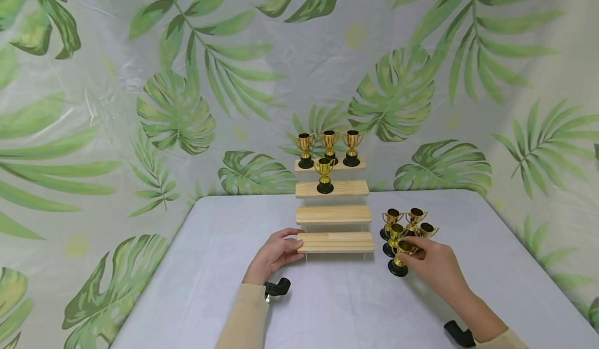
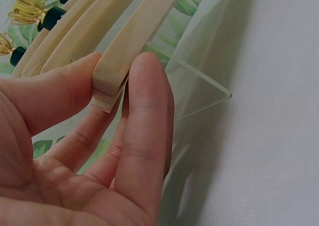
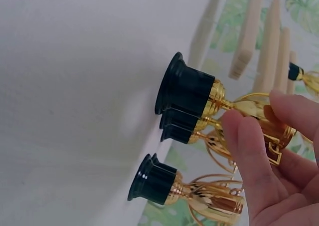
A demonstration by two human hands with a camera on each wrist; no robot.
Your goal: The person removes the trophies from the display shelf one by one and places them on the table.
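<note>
My left hand (image 1: 275, 255) pinches the left end of the lowest plank (image 1: 335, 242) of a four-tier wooden display stand, thumb on top and fingers below, as the left wrist view shows. Over on the right, my right hand (image 1: 437, 266) holds a small gold trophy (image 3: 187, 89) by its cup, between thumb and fingers. Its black base points down, close over the tabletop. Several similar trophies (image 1: 392, 218) stand upright right behind it. Three trophies (image 1: 352, 149) are lined up on the top plank, and another trophy (image 1: 325, 175) stands left of centre on the plank below.
A white cloth covers the table (image 1: 210, 266). Behind it hangs a leaf-print curtain (image 1: 281, 78). The third plank (image 1: 334, 215) and the lowest one bear no trophies. Thin clear supports (image 2: 204, 79) hold up the stand. Black wrist devices (image 1: 278, 287) sit on both wrists.
</note>
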